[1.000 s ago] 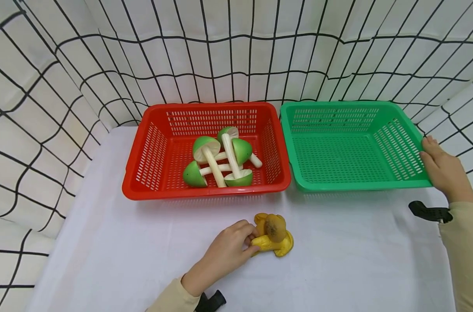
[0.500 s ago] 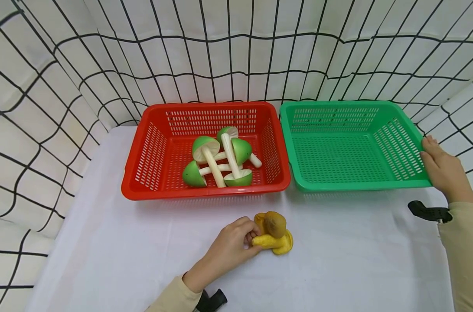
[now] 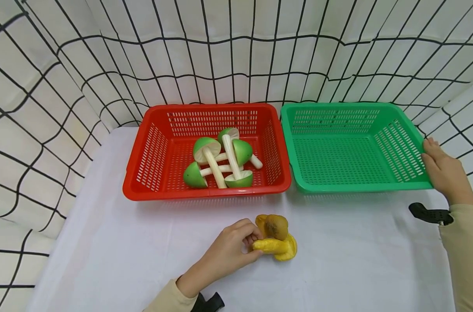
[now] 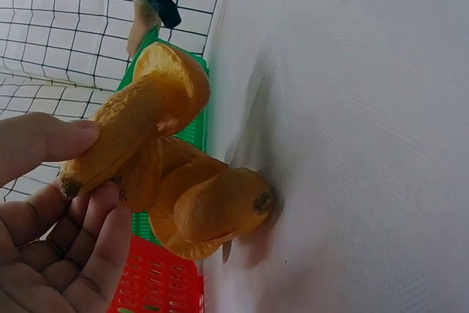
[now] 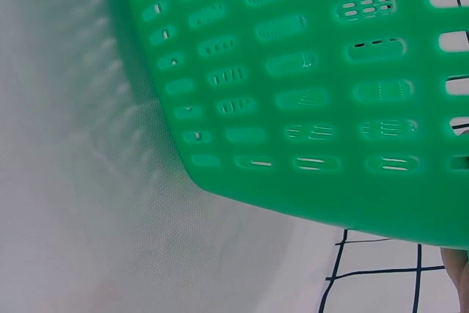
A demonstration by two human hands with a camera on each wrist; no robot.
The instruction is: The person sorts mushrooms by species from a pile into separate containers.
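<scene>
White cloth (image 3: 115, 242) covers the table, with a black-gridded white curtain (image 3: 236, 52) hung behind and to both sides. Near the front edge lie the yellow toy mushrooms (image 3: 276, 238), clustered together on the cloth. The left hand (image 3: 230, 249) pinches the stalk of one of them between thumb and fingertips (image 4: 77, 137), its cap lifted clear of the cloth while the others rest beneath it. Behind them stand two baskets, just beside each other. The red basket (image 3: 142, 173) holds several green toy mushrooms (image 3: 218, 162) with pale stalks, piled crosswise. The green basket (image 3: 337, 186) sits to its right, and the right hand (image 3: 445, 173) grips its right rim with curled fingers.
</scene>
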